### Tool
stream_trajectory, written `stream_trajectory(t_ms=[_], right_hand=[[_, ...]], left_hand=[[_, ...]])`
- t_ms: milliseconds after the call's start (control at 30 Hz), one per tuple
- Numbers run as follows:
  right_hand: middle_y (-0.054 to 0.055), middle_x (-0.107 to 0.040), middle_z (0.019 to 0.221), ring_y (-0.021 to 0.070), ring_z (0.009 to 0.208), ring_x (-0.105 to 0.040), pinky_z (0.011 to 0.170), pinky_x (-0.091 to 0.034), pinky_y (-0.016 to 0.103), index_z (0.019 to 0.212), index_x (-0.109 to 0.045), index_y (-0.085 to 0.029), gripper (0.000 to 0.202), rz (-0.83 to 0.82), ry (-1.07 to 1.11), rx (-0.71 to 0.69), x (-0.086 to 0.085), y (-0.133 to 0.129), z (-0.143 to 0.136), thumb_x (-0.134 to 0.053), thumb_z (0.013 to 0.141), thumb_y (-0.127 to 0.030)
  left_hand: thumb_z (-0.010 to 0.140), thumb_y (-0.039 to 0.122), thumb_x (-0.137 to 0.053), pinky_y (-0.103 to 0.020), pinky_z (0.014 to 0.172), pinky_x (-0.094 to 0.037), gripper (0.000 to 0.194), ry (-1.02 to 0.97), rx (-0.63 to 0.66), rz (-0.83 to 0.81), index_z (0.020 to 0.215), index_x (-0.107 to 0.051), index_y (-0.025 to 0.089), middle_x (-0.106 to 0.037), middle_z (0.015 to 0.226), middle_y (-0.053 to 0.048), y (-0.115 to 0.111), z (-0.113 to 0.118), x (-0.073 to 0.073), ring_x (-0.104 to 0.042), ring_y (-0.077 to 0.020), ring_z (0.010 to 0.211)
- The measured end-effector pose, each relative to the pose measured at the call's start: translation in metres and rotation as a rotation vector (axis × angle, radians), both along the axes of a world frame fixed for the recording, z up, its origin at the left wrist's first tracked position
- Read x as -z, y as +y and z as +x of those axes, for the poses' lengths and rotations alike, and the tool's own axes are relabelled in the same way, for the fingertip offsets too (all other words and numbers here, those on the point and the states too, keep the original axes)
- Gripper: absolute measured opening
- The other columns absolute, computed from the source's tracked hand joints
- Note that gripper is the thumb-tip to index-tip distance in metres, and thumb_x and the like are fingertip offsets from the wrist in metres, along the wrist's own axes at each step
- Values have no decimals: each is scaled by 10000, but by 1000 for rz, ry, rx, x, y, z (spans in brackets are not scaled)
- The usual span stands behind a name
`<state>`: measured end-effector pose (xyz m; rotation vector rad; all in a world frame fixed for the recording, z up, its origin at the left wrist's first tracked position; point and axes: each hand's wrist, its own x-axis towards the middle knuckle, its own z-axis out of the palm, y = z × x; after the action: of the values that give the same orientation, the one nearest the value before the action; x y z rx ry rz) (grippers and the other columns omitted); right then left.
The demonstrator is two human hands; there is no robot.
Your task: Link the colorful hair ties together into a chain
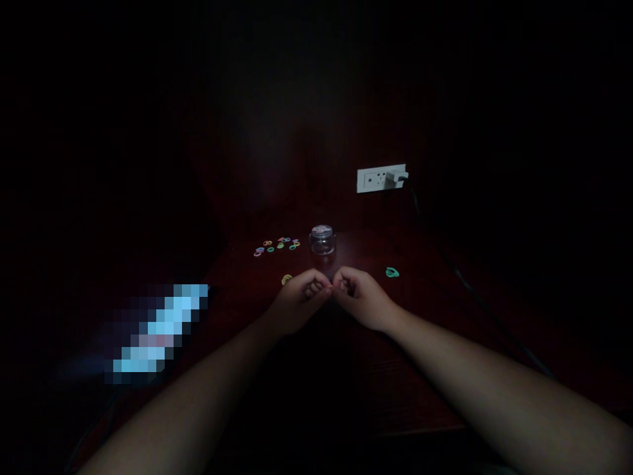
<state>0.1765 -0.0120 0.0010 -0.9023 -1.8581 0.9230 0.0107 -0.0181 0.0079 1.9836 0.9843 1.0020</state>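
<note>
My left hand and my right hand meet over the dark red tabletop, fingertips pinched together. Whatever they hold between them is too small and dim to make out; only a faint pinkish-orange spot shows there. Just beyond the left hand lies a yellow looped band, partly hidden by it. A green looped band rests to the right of the right hand. Past both hands stands a small clear jar with a lid. Several small coloured rings are scattered left of the jar.
A glowing, pixelated screen is at the left. On the back wall is a white power socket with a plug in it. A dark cable runs from there down the right side. The surroundings are very dark.
</note>
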Motion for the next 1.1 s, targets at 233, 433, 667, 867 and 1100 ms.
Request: stream_trajectory(t_ms=[233,433,667,867,1100], right_hand=[[-51,-410,551,60,494,-350,450,-249,188,666,-441,-159,108,10,-5,-7,0,0,1,-509,741,-198],[-49,-415,548,61,494,-352,453,-254,188,660,-443,-161,111,7,-7,2,0,0,1,-512,737,-202],[-52,-406,537,61,488,-344,449,-248,188,644,-428,-165,132,-2,26,-11,2,1,0,-514,734,-209],[-53,-414,533,66,485,-355,456,-252,195,629,-420,-171,115,3,31,-9,2,1,0,-505,706,-171],[-53,-414,533,69,488,-357,466,-260,198,621,-422,-172,98,13,14,10,-1,-1,1,-495,681,-149]], left_hand=[[811,308,-528,-182,531,-364,171,3,-3,-7,823,-547,139,-526,677,17,-1,1,-2,-452,-76,587],[810,315,-530,-189,542,-371,175,-2,-8,0,826,-550,142,-532,687,13,-2,0,-1,-463,-82,595],[802,331,-540,-196,541,-375,185,-2,-27,19,824,-557,148,-540,671,12,-1,0,0,-478,-89,592],[799,325,-546,-191,544,-377,180,-19,-38,-3,832,-556,148,-555,689,7,0,0,2,-486,-87,603],[791,321,-548,-195,544,-389,177,-35,-78,-29,830,-566,150,-571,697,2,0,2,0,-501,-90,603]])
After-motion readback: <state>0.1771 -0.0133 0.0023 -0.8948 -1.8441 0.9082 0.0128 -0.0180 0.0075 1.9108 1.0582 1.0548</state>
